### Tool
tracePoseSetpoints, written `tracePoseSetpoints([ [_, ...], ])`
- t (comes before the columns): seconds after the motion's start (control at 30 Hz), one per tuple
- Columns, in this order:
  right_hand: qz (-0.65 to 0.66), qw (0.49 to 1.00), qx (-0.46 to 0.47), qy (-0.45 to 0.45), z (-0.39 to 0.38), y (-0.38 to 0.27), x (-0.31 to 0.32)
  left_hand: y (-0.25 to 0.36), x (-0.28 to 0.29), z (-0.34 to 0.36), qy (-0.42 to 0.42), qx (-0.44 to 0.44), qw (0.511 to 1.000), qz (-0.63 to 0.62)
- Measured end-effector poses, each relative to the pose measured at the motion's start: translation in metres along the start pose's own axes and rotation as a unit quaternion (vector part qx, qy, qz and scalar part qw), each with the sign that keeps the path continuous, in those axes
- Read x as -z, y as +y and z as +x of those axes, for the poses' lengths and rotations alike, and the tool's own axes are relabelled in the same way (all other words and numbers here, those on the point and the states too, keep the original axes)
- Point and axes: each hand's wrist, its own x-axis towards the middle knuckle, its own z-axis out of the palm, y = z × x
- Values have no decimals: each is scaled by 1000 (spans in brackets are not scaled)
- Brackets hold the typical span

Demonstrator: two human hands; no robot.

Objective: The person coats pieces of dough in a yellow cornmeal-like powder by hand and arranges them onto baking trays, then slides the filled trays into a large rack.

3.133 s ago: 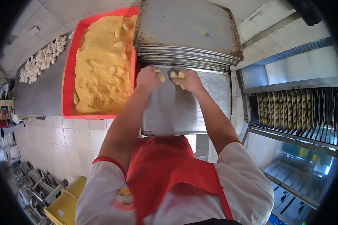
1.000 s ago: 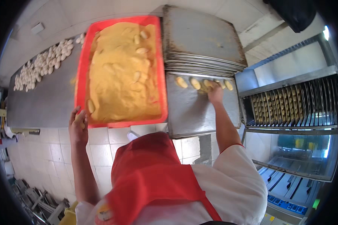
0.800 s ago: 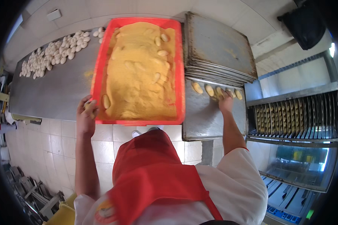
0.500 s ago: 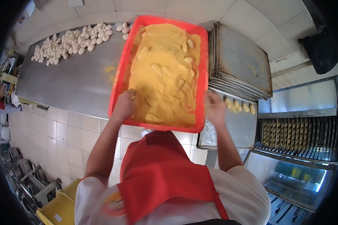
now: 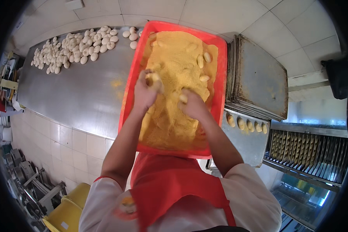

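A red tub [image 5: 124, 112] in front of me holds a bed of yellow crumbs [image 5: 178, 46]. My left hand [image 5: 145, 94] is over the crumbs on the left side, its fingers curled round a crumb-dusted dough piece [image 5: 154, 78]. Slightly blurred, my right hand [image 5: 195, 105] reaches into the middle of the tub. Its fingertips grip another oval dough piece [image 5: 183, 98]. Several more dough pieces lie on or partly sunk in the crumbs, among them a pale one [image 5: 204, 78] near the right wall.
Many plain dough balls [image 5: 79, 46] are heaped on the steel table [image 5: 85, 85] to the left. At right stands a stack of baking trays [image 5: 261, 73]. A nearer tray [image 5: 243, 149] carries a row of coated pieces [image 5: 241, 123]. Beyond is a rack of filled trays [image 5: 297, 149].
My right hand has moved from beside the lower tray into the tub, uncovering another coated piece in the row. My left hand has moved from the tub's left edge onto the crumbs and grips dough.
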Motion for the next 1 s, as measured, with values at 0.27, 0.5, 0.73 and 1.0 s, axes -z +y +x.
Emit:
tracePoseSetpoints([
  [0.27, 23, 999, 10, -35, 77, -5, 74, 10, 19, 88, -106, -83, 886, 444],
  [0.5, -110, 977, 66, -173, 48, -27, 85, 60, 60, 22, -144, -4, 977, 158],
  [0.73, 64, 985, 68, -143, -24, 29, 26, 4, 66, -93, -98, 216, 950, -204],
  [1.0, 5, 999, 34, -29, -26, 0, 18, -17, 82, -134, -43, 170, 943, -282],
])
